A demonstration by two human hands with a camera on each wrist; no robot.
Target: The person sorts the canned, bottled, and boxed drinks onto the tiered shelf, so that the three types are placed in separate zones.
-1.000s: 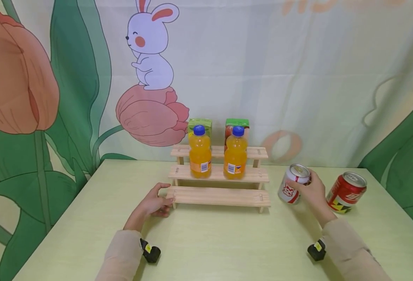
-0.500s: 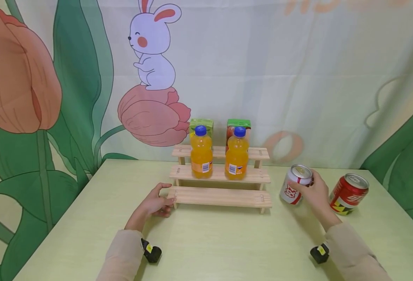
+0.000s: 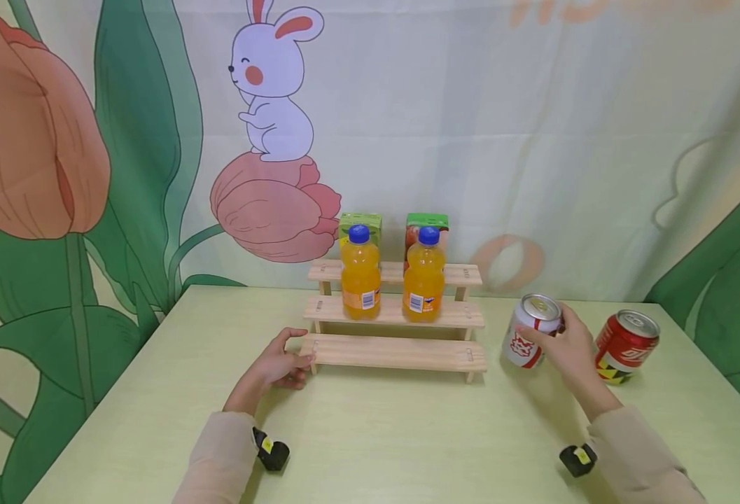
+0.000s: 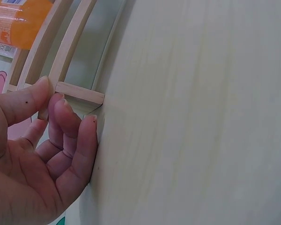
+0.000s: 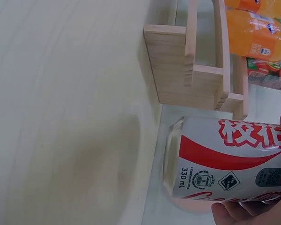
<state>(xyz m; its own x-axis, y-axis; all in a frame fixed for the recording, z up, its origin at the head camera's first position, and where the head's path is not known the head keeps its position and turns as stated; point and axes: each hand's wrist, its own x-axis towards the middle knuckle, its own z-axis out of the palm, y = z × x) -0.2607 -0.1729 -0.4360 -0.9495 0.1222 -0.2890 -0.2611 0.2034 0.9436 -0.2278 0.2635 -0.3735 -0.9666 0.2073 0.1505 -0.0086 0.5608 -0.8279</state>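
At the left end of the three-step wooden rack [image 3: 401,353], my left hand [image 3: 281,362] pinches the lowest shelf's end between thumb and fingers, as the left wrist view shows closely. My right hand [image 3: 565,346] grips a white and red drink can [image 5: 229,159] round its upper side, just right of the rack. The can is nearly upright in the head view; whether its base touches the table I cannot tell. A red drink can [image 3: 626,346] stands right of that hand. Two orange soda bottles [image 3: 361,280] with blue caps stand on the middle step.
Two juice cartons [image 3: 429,222], partly hidden by the bottles, stand on the top step. The pale table [image 3: 420,434] extends in front of the rack. A curtain with a rabbit print [image 3: 275,84] hangs behind it.
The right hand and its can have shifted very slightly to the right, and the right forearm has swung a little outward. The left hand keeps its place on the rack.
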